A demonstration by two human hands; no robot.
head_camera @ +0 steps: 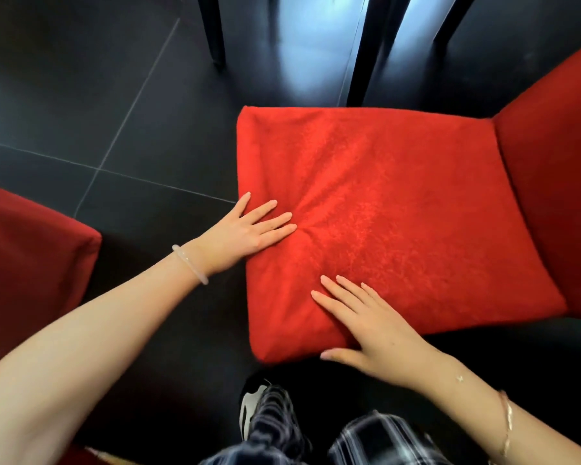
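Red plush fabric covers the chair seat [399,203], which stretches away rightward toward the backrest [557,182]. Both hands lie flat with fingers straight, gripping nothing: the left hand [245,234] presses on the near-left edge, where creases gather, probably a loose cover, and the right hand [369,327] rests on the front corner.

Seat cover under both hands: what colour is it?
Bright red; the fabric seat cover shows best in the head view.
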